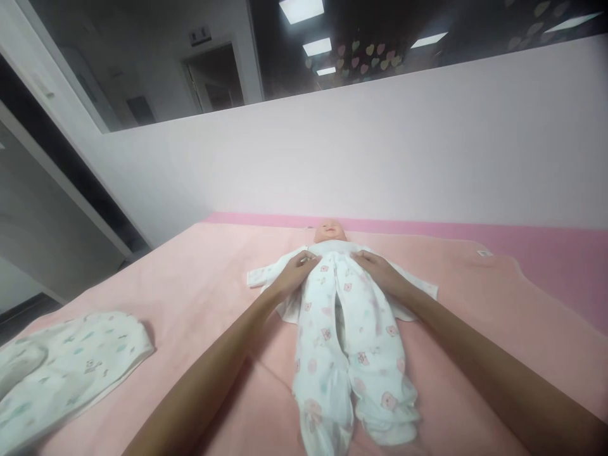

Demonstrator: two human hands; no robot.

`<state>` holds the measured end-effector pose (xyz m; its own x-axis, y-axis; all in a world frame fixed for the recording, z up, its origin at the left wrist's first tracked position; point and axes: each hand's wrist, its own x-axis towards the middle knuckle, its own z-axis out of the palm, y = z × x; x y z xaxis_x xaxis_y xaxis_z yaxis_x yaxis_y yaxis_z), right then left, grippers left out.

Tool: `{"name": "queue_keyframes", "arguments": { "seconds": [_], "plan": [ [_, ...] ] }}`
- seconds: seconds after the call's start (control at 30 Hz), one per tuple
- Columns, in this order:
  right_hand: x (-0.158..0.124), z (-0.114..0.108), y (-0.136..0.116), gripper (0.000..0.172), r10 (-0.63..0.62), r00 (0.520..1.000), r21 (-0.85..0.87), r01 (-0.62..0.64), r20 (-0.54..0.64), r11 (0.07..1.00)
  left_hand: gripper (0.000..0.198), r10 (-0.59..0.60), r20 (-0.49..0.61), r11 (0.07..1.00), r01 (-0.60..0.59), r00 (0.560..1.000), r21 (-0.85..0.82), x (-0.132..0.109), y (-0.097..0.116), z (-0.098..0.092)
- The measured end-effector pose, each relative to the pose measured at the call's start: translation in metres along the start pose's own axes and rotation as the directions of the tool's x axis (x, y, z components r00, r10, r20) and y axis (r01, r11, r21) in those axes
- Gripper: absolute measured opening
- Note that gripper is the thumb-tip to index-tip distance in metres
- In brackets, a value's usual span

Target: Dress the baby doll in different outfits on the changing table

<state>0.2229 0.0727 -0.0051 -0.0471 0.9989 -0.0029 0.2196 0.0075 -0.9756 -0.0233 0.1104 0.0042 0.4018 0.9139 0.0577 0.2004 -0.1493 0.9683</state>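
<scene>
A baby doll (331, 230) lies on its back, its head toward the wall and its sleeves spread to both sides. It wears a white top (275, 273). White baby pants (327, 329) with a pink print cover its front from the chest down, and an open slit shows between the legs. My left hand (299, 269) is closed at the left edge of the pants' waistband, fingers bent. At the right edge, my right hand (373, 266) pinches the same waistband. My fingertips are small and partly hidden in the cloth.
A pink blanket (199, 278) covers the table, with a darker pink surface (546, 259) showing at the back and right. Folded white printed cloth (90, 361) lies at the left. A white wall (356, 152) with glass above it stands behind.
</scene>
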Motion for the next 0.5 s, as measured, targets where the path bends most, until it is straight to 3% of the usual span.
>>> {"name": "queue_keyframes", "arguments": {
  "seconds": [0.1,0.2,0.33,0.5],
  "plan": [
    [0.006,-0.008,-0.012,0.055,-0.097,0.995,-0.269,0.093,-0.003,0.959,0.043,0.056,0.083,0.983,-0.069,0.995,0.169,0.003,0.017,-0.007],
    [0.014,-0.011,-0.024,0.047,-0.173,0.983,-0.320,0.181,0.053,0.930,0.041,0.147,0.146,0.940,-0.184,0.978,0.286,0.011,0.032,-0.009],
    [0.028,-0.004,-0.023,0.038,-0.170,0.981,-0.070,0.177,0.095,0.982,0.044,0.111,0.166,0.975,-0.140,0.980,0.172,0.023,0.030,-0.004],
    [0.045,0.006,-0.003,0.048,0.015,0.999,0.287,-0.025,0.038,0.958,0.046,-0.012,-0.005,1.000,0.012,1.000,-0.025,0.036,-0.001,0.002]
  ]
}}
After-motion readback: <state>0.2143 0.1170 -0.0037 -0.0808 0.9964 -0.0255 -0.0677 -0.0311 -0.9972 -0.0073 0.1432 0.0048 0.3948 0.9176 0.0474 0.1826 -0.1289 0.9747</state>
